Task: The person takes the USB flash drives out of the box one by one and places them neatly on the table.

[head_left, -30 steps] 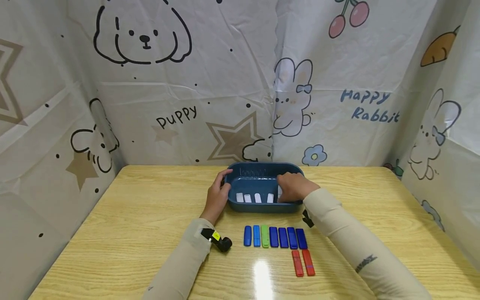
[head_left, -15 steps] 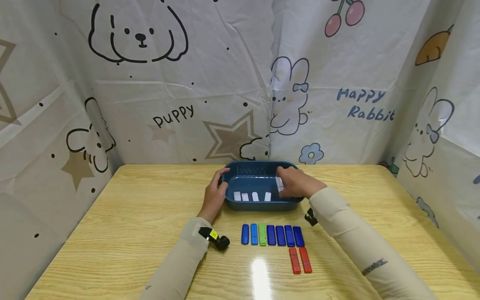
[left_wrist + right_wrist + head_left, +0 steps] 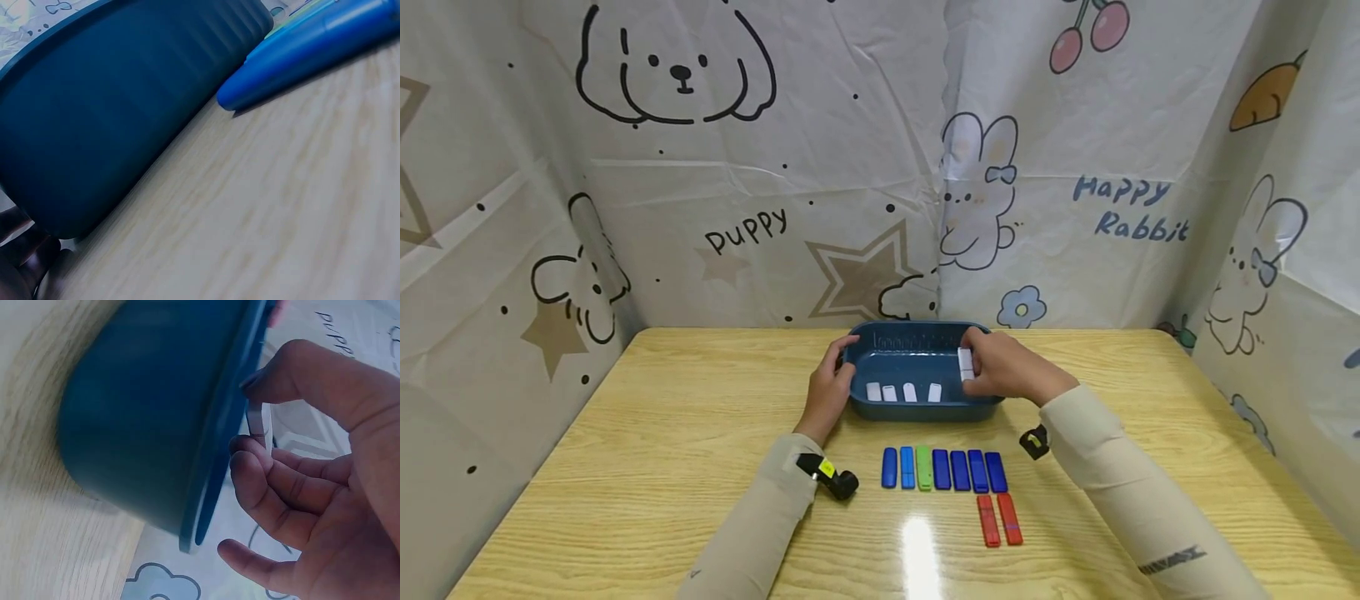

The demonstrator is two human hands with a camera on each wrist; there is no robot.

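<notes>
My left hand (image 3: 830,389) grips the left end of a dark blue oblong basin (image 3: 925,412). In the left wrist view its fingertips show in dark shadow by the basin's wall (image 3: 112,119). Over the basin's right end, my right hand (image 3: 1009,367) pinches a small flat white stick (image 3: 966,364) with a seam across it. The right wrist view shows that white stick (image 3: 257,422) edge-on between thumb and fingertips, beside the basin's rim. Several more white sticks (image 3: 910,392) stand in a row along the near inner wall.
Before the basin lies a row of similar sticks: several blue ones (image 3: 960,472) and a green one (image 3: 923,467). Two red sticks (image 3: 988,521) lie nearer, at the row's right end. A printed curtain (image 3: 737,183) hangs behind the wooden table (image 3: 715,400).
My right hand has lifted the white stick from the basin's near wall and moved slightly right with it. The left hand keeps its grip. The head view has shifted slightly.
</notes>
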